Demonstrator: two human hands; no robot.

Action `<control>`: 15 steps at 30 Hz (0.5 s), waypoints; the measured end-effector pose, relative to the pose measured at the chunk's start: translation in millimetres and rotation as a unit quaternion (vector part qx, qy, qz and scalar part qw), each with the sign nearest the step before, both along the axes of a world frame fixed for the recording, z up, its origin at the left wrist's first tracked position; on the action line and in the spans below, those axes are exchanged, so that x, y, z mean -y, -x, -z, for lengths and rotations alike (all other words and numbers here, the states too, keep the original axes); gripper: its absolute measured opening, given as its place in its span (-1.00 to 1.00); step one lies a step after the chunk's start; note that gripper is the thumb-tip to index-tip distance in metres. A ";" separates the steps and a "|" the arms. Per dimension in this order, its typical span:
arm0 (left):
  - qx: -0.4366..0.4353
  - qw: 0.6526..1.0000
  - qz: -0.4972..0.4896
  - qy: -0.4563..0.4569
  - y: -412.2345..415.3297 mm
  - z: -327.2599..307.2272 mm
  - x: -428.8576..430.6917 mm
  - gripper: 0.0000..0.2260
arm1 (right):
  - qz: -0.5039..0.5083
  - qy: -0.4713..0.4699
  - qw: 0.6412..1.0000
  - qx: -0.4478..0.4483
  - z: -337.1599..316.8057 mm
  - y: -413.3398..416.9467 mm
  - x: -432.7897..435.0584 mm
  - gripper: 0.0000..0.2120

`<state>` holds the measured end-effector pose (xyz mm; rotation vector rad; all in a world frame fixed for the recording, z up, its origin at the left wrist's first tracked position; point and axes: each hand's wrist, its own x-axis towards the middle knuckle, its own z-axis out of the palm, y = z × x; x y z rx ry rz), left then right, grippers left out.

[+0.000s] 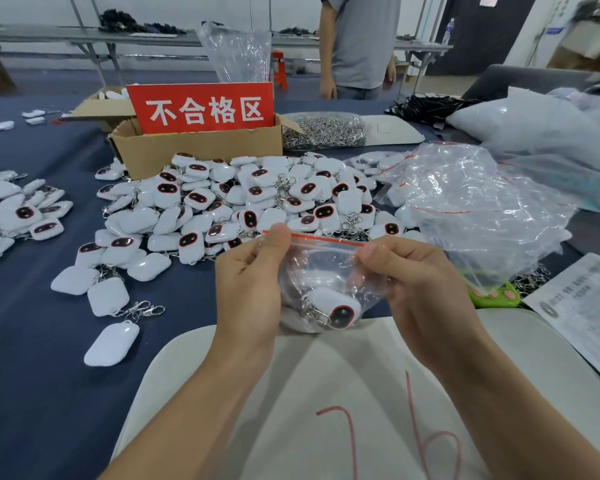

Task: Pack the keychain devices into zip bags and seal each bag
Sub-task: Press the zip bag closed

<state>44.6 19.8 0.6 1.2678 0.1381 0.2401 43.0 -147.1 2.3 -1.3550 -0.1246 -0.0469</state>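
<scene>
One zip bag, top pinched by left hand and right hand (keychain device inside)

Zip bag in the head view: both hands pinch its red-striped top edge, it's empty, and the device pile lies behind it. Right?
Not empty. The head view shows one keychain device inside the zip bag, at its bottom. The left hand and right hand do pinch its red-striped top edge, and the device pile lies behind it.
</scene>
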 end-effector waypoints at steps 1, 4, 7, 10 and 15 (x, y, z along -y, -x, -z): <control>-0.001 1.000 -0.002 -0.004 0.3 -1.0 -0.5 -0.63 | 0.002 -0.005 1.000 -0.003 0.5 -0.7 1.2 -0.88; -0.004 1.000 -0.008 -0.015 1.5 -3.9 0.1 -0.60 | 0.015 0.007 1.000 -0.003 3.1 -2.3 1.0 -0.83; 0.004 1.000 -0.022 -0.020 1.1 -4.0 1.1 -0.57 | 0.038 0.016 0.999 -0.001 5.6 -4.0 -0.5 -0.76; 0.021 0.999 -0.029 -0.020 -1.1 -1.4 0.3 -0.57 | 0.022 0.006 1.000 0.004 4.9 -3.7 -0.9 -0.83; 0.009 1.000 -0.005 0.004 0.7 -0.5 0.1 -0.59 | -0.004 0.004 1.000 0.007 6.3 -1.6 -2.1 -0.86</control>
